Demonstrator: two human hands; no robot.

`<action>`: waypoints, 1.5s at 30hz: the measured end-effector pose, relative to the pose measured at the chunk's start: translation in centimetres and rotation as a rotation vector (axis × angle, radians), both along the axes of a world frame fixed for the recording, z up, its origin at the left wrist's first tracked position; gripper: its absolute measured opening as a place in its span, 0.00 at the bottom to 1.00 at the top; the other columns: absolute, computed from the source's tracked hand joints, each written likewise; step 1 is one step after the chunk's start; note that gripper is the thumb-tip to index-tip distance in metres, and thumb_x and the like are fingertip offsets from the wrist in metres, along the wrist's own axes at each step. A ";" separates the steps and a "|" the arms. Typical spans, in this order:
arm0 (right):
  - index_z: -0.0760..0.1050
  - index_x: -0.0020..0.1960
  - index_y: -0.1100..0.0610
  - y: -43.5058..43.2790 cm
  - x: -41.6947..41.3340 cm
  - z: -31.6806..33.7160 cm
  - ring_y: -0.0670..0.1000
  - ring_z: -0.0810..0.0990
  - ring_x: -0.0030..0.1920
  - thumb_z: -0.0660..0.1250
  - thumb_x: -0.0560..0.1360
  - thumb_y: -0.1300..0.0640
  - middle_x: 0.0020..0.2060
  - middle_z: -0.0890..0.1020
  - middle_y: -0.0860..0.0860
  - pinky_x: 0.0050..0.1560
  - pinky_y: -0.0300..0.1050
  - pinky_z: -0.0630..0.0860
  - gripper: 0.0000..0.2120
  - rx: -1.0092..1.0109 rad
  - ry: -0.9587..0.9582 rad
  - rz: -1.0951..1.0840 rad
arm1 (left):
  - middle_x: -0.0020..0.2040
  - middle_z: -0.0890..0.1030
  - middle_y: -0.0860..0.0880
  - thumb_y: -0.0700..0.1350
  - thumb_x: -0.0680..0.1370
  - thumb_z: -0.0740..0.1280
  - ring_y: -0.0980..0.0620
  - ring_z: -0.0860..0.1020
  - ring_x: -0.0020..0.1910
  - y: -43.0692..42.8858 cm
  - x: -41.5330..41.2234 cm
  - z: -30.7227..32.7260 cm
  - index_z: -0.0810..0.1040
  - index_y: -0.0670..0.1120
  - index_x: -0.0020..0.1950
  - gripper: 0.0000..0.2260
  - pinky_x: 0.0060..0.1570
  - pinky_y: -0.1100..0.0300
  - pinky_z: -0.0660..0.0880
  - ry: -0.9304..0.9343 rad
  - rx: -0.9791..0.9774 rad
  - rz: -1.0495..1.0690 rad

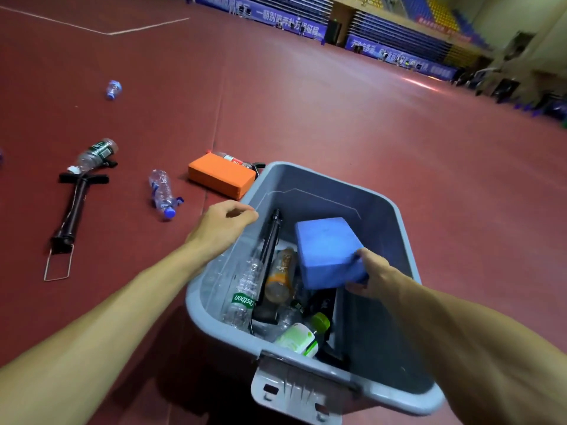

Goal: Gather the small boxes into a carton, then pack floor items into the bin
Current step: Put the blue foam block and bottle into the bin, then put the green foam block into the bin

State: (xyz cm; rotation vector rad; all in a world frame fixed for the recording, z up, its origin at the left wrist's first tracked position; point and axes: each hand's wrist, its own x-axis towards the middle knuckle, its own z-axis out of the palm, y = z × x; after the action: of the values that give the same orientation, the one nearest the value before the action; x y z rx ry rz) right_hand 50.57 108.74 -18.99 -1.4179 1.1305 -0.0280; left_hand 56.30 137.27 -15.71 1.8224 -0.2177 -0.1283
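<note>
Far left, at about 9 o'clock from the bin: a black hand pump [73, 210] lies on the red floor [337, 124], long axis running roughly 12 to 6, wire foot loop toward 6. A green-label bottle [96, 154] lies against its handle end. A small bottle [113, 89] sits well apart at 11 o'clock. A clear bottle with blue cap [162, 193] lies nearer, cap toward 5 o'clock.

Next right: orange block [221, 176], flat on the floor, just beside the bin's far-left corner, long axis about 10 to 4. Another bottle is partly hidden behind it.

Left hand [219, 227]: fingers curled loosely together at the bin's left rim, holding nothing visible. Cannot tell whether it touches the rim. The orange block lies at its 12 o'clock, near.

Grey bin [395, 216]: already holds bottles and a second black pump.

Right hand [372, 276]: clamped on the near corner of the blue block [326, 251], which hangs inside the bin, above the contents, tilted.

Judgement: blue block is about to be let go. The left hand is nearer the floor items, so the orange block is its likely next target.
</note>
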 end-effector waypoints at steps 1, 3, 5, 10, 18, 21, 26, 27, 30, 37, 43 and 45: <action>0.69 0.50 0.60 0.0 0.3 -0.3 0.59 0.74 0.48 0.63 0.76 0.58 0.47 0.71 0.56 0.40 0.56 0.82 0.06 -0.025 0.007 0.016 | 0.45 0.81 0.57 0.49 0.75 0.69 0.54 0.76 0.47 0.0 0.0 0.1 0.80 0.55 0.46 0.01 0.53 0.58 0.71 -0.011 0.004 0.001; 0.69 0.57 0.60 0.3 1.0 -0.6 0.58 0.70 0.52 0.59 0.76 0.60 0.52 0.68 0.56 0.48 0.58 0.79 0.10 -0.100 0.022 0.115 | 0.47 0.81 0.56 0.49 0.75 0.68 0.55 0.77 0.49 0.2 -0.3 0.3 0.80 0.54 0.49 0.04 0.52 0.60 0.71 -0.033 0.010 0.001; 0.63 0.69 0.61 1.7 2.3 -0.7 0.58 0.68 0.53 0.60 0.73 0.58 0.56 0.66 0.58 0.52 0.59 0.78 0.25 -0.212 0.048 0.164 | 0.49 0.82 0.55 0.50 0.75 0.69 0.55 0.78 0.51 0.8 -0.5 0.4 0.80 0.54 0.51 0.06 0.52 0.61 0.72 -0.037 0.018 -0.003; 0.65 0.68 0.63 9.2 5.5 2.7 0.62 0.76 0.54 0.58 0.75 0.61 0.67 0.62 0.60 0.56 0.55 0.77 0.21 -0.596 -0.124 0.234 | 0.50 0.82 0.54 0.55 0.69 0.69 0.54 0.78 0.53 4.1 -0.8 1.0 0.80 0.56 0.47 0.08 0.56 0.57 0.73 -0.037 0.036 0.054; 0.75 0.59 0.53 26.9 8.2 6.5 0.58 0.70 0.64 0.61 0.72 0.52 0.61 0.73 0.55 0.65 0.59 0.61 0.17 -1.173 -0.345 0.729 | 0.50 0.82 0.51 0.48 0.74 0.69 0.52 0.78 0.50 17.9 -1.8 0.6 0.81 0.52 0.48 0.05 0.48 0.61 0.71 0.057 0.029 0.302; 0.75 0.60 0.52 34.5 8.0 5.4 0.58 0.70 0.65 0.62 0.73 0.51 0.61 0.73 0.55 0.65 0.56 0.61 0.16 -1.139 -0.315 0.913 | 0.51 0.81 0.45 0.45 0.76 0.66 0.49 0.78 0.47 25.2 -2.6 0.4 0.79 0.47 0.51 0.05 0.45 0.61 0.70 0.185 -0.131 0.437; 0.73 0.63 0.53 46.3 6.9 1.9 0.59 0.71 0.64 0.64 0.72 0.51 0.61 0.72 0.57 0.65 0.54 0.68 0.19 -1.002 -0.307 1.233 | 0.49 0.80 0.45 0.44 0.77 0.66 0.51 0.77 0.42 36.6 -4.6 -2.1 0.77 0.45 0.54 0.07 0.39 0.62 0.68 0.217 -0.200 0.657; 0.73 0.62 0.54 48.4 6.7 1.5 0.59 0.72 0.62 0.64 0.72 0.52 0.60 0.73 0.57 0.64 0.52 0.70 0.19 -0.976 -0.312 1.287 | 0.48 0.80 0.45 0.44 0.77 0.66 0.50 0.77 0.41 38.4 -5.2 -2.8 0.78 0.45 0.53 0.07 0.39 0.62 0.68 0.230 -0.210 0.691; 0.74 0.60 0.57 55.2 6.7 1.8 0.59 0.75 0.59 0.64 0.70 0.54 0.56 0.75 0.58 0.52 0.42 0.70 0.20 -0.938 -0.293 1.444 | 0.48 0.80 0.45 0.44 0.77 0.66 0.49 0.77 0.44 44.6 -7.1 -4.5 0.79 0.43 0.55 0.09 0.37 0.64 0.69 0.274 -0.195 0.765; 0.74 0.64 0.55 70.7 7.7 9.0 0.55 0.78 0.55 0.68 0.73 0.53 0.59 0.80 0.55 0.59 0.46 0.72 0.20 -0.864 -0.270 1.604 | 0.48 0.83 0.45 0.47 0.74 0.68 0.44 0.81 0.51 62.8 -12.3 -1.4 0.79 0.49 0.45 0.03 0.53 0.56 0.76 0.292 -0.004 0.899; 0.77 0.45 0.63 76.7 7.3 9.4 0.55 0.76 0.39 0.63 0.72 0.59 0.38 0.76 0.56 0.41 0.50 0.75 0.08 -0.632 -0.266 1.478 | 0.50 0.83 0.44 0.47 0.74 0.68 0.45 0.80 0.52 68.1 -11.4 0.1 0.80 0.47 0.47 0.05 0.54 0.55 0.74 0.359 0.108 0.954; 0.77 0.48 0.66 78.5 6.8 6.3 0.55 0.76 0.39 0.63 0.73 0.57 0.38 0.76 0.56 0.43 0.51 0.77 0.12 -0.607 -0.211 1.531 | 0.46 0.82 0.43 0.46 0.74 0.67 0.46 0.79 0.48 68.2 -10.4 -0.6 0.79 0.47 0.44 0.04 0.52 0.55 0.74 0.377 0.104 0.969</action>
State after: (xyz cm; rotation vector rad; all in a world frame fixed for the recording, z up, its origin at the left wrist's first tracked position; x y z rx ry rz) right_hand 57.40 187.24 -12.74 -2.4232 -0.3945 0.5855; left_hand 45.88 205.50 -16.32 1.7831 0.9433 0.2042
